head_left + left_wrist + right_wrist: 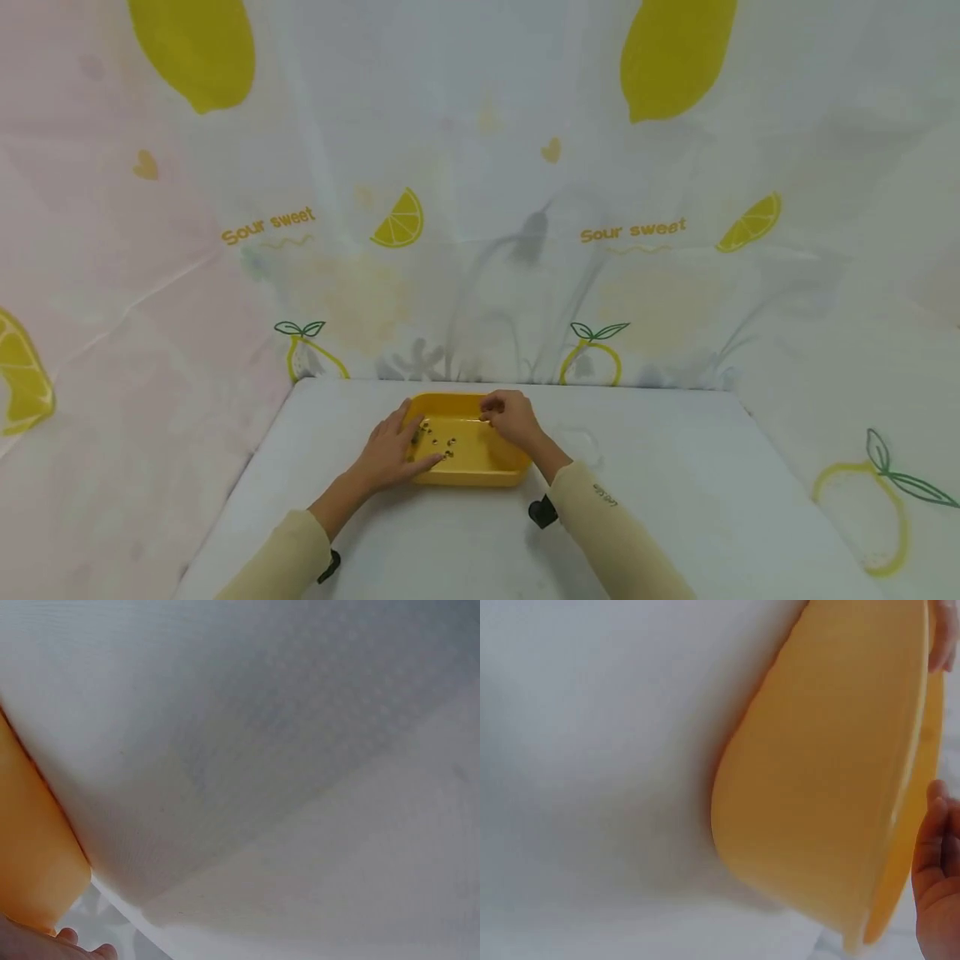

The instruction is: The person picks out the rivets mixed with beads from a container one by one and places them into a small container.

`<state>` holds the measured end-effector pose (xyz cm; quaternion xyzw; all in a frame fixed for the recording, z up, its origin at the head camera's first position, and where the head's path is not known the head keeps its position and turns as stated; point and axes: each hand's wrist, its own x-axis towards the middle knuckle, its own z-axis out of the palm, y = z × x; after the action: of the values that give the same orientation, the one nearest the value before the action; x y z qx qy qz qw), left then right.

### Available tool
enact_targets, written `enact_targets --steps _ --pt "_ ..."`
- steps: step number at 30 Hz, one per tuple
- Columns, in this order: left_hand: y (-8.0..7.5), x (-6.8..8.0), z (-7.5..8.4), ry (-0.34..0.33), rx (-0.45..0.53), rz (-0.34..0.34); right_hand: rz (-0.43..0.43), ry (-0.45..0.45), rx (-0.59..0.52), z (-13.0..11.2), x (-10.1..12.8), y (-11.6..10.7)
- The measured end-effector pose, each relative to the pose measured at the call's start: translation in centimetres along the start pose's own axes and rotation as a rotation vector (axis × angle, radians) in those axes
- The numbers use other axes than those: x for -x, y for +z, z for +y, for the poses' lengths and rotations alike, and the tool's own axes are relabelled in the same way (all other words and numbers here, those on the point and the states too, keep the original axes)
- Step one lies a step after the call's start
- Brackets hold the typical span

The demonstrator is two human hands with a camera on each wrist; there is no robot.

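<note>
- Yellow tray (480, 467): shallow rectangular plastic dish w/ rounded corners, lower centre of the head view, flat on the white table (675, 517), near its far edge. Long axis runs left-right across the frame; open side faces up.
- Small dark pieces (438, 442) lie scattered in the tray's left half; too small to tell what they are.
- Left hand (393, 450): fingers straight, laid over the tray's left rim, fingertips reaching in next to the pieces. Holds nothing, seems to steady the tray. Left wrist view shows only the tray's outer wall (30, 855) at lower left plus white cloth.
- Right hand (512, 417): fingers curled, tips pinched together over the tray's far right part. Looks like a narrow pinch on one small piece, but can't confirm an item in it.
- Step, my read: picking the pieces out of the tray one at a time.
- Next move calls for a fine fingertip pinch, w/ the tray kept from sliding.
- Backdrop: lemon-print curtain (480, 208) reading "Sour sweet".
</note>
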<state>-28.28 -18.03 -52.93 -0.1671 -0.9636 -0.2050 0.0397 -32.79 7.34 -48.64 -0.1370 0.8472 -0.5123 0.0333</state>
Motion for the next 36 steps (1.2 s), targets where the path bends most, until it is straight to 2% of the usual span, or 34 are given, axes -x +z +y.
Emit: enact_targets --steps 7,13,15,19,25,32,36 --pt "-0.2 0.1 0.0 -0.01 0.014 -0.008 0.043 0.034 0.043 -0.3 -0.2 -1.8" --pt "-0.2 0.2 -0.5 0.039 0.032 0.06 0.09 0.045 0.117 0.0 0.0 -3.3" --pt "-0.2 0.2 -0.6 0.048 0.036 0.075 0.092 0.028 0.135 0.1 0.1 -3.9" --pt "0.2 0.2 -0.5 0.044 0.05 0.062 0.077 0.013 0.126 0.3 0.6 -5.8" --pt "0.7 0.0 -0.2 0.028 0.037 0.052 0.047 0.055 0.071 0.4 1.2 -9.2" --pt "0.6 -0.2 -0.3 0.048 0.024 0.068 0.059 0.047 0.13 1.5 2.3 -12.0" --pt "0.8 0.0 -0.2 0.05 0.026 0.071 0.067 0.073 0.151 2.1 3.2 -13.2"
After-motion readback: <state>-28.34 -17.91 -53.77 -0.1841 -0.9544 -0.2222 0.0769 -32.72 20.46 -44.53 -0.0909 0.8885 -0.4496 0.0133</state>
